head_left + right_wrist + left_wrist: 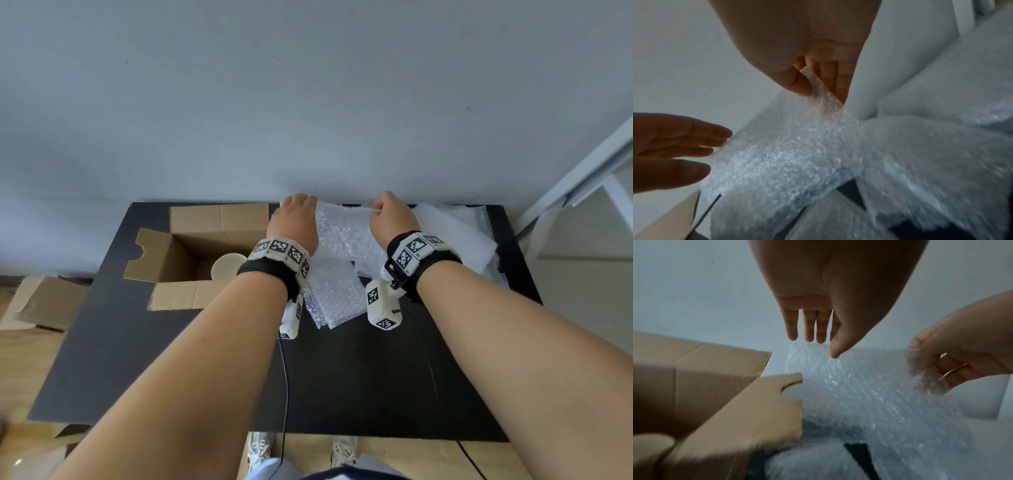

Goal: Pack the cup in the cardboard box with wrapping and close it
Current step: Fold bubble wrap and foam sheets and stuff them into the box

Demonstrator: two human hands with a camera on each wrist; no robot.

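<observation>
An open cardboard box (191,246) stands at the back left of the black table (342,377). A cream cup (227,269) sits inside it, seen blurred at the lower left of the left wrist view (651,449). My right hand (387,209) pinches the top edge of a bubble wrap sheet (342,233) between thumb and fingers (801,86) and holds it lifted. My left hand (298,212) hovers at the sheet's other upper corner with straight fingers (809,331), gripping nothing. The sheet (859,394) hangs between both hands, just right of the box flap (748,410).
More bubble wrap (329,294) lies on the table below the hands. White foam sheets (455,233) are piled at the back right. A grey wall rises right behind the table. Flattened cardboard (41,301) lies on the floor at the left. A white frame (582,178) leans at the right.
</observation>
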